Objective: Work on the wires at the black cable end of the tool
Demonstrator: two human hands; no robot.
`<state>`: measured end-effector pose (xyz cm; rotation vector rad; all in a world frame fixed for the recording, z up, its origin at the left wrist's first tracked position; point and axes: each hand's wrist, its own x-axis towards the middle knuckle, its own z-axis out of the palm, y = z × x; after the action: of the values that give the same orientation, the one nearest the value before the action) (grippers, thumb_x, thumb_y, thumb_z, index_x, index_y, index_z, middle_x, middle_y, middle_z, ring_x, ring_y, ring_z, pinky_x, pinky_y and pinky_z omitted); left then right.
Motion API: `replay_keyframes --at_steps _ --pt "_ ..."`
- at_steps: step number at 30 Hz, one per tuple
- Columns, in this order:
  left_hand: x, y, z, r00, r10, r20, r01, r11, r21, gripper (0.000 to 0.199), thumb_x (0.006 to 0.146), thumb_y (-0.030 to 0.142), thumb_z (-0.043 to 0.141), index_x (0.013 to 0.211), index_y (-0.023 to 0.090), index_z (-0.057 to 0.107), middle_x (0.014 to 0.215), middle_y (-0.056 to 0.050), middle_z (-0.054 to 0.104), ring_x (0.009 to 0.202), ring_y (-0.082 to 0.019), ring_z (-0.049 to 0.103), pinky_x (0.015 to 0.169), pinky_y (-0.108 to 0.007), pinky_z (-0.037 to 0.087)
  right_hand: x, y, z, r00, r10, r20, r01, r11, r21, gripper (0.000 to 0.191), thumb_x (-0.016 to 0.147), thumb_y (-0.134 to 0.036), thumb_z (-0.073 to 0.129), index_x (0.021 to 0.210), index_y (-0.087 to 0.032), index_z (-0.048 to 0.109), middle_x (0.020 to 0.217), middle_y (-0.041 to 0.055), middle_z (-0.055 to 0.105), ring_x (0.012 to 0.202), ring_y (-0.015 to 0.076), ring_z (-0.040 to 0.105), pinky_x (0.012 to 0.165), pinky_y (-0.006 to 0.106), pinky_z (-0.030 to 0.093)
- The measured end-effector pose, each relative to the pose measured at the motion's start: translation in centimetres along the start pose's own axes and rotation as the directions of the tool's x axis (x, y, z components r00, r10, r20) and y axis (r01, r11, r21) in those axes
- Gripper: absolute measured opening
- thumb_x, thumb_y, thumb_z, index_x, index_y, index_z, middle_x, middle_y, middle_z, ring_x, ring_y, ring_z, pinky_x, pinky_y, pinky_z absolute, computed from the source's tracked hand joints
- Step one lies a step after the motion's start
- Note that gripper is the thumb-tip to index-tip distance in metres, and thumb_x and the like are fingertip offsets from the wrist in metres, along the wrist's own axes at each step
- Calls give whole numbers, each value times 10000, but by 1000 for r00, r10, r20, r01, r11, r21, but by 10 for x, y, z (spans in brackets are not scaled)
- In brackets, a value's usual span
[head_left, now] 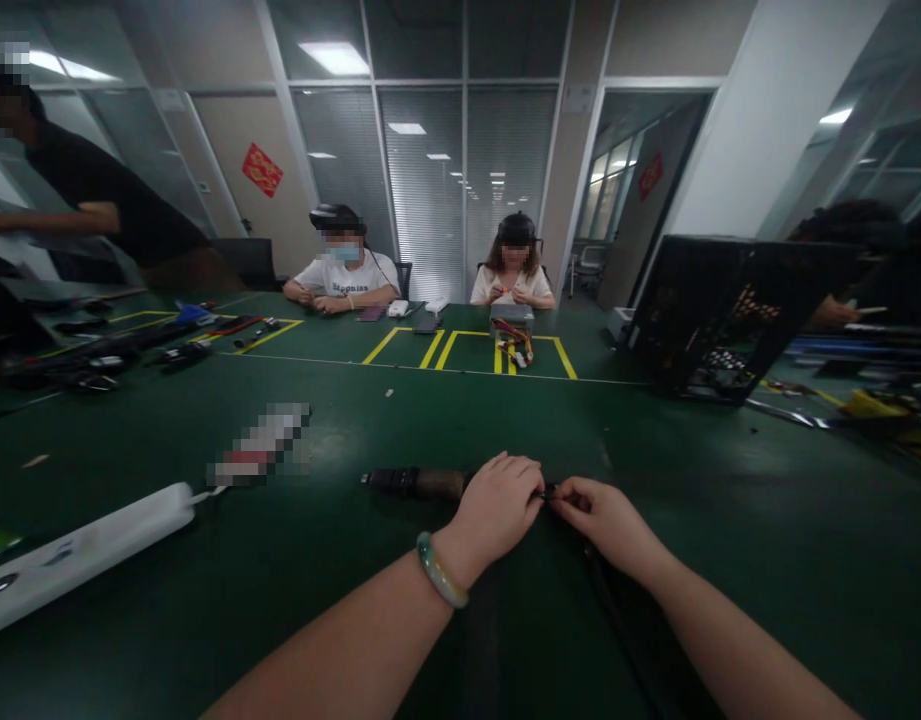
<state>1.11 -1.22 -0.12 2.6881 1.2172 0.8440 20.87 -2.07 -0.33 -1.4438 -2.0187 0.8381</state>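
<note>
The left hand (497, 507) is curled and mostly closed over the end of a dark tube (415, 484), and this tube lies along the green surface (677, 450) and points to the left. The right hand (606, 525) is almost closed, and its fingertips (561, 497) pinch a small black piece (548, 492) between the two hands. I cannot tell if this piece is joined to the tube, because the fingers cover it. A black cable (610, 600) goes from under the right hand toward the near edge of the picture. A green bangle (439, 570) is around the left wrist.

A white power strip (77, 560) lies on the surface to the left of the hands, and a blurred object (259, 445) is just beyond its end. Far across the surface, a metal box with colored wires (511, 330) stands inside yellow tape lines (467, 350). Two seated people (344, 265) (514, 265) are behind it, and a black wire cage (737, 310) stands on the right.
</note>
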Motion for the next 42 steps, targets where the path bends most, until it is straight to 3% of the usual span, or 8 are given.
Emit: replay_keyframes --at_steps 13,19,25,34,42 --pt "0 2 0 1000 -7 -6 6 1000 -10 172 827 166 587 990 215 562 1186 -25 601 1138 -194 535 1105 -415 318 -1 -1 0 999 34 -1 -34 999 27 135 861 -310 563 837 -220 661 783 -22 671 694 146 598 611 233 410" --pt "0 3 0 1000 3 15 -3 1000 11 116 844 166 559 952 210 552 1154 -25 616 1115 -189 549 1094 -415 328 -1 -3 -1 1000 27 -7 -27 999 18 141 863 -312 565 861 -223 674 822 -20 683 718 146 606 637 238 420" --pt "-1 3 -1 1000 -4 6 4 1000 19 197 816 158 577 1004 210 546 1245 -43 571 1166 -205 520 1091 -418 332 -1 -6 -1 999 49 -9 -49 999 22 138 857 -308 563 842 -214 663 793 -16 679 701 148 603 621 241 413" --pt "0 3 -1 999 33 36 -35 998 43 117 870 155 520 971 201 555 1295 -46 550 1182 -208 519 1066 -435 356 -2 -6 -2 1000 22 -15 -22 1000 -3 175 863 -335 556 857 -215 682 788 -7 682 689 153 595 609 252 404" --pt "0 4 -1 1000 -18 7 18 999 44 133 817 184 595 940 187 547 1321 -74 519 1165 -237 520 1009 -418 401 -1 -4 -1 1000 11 -25 -11 1000 -11 169 856 -330 560 842 -209 678 763 -14 676 657 145 577 597 248 391"
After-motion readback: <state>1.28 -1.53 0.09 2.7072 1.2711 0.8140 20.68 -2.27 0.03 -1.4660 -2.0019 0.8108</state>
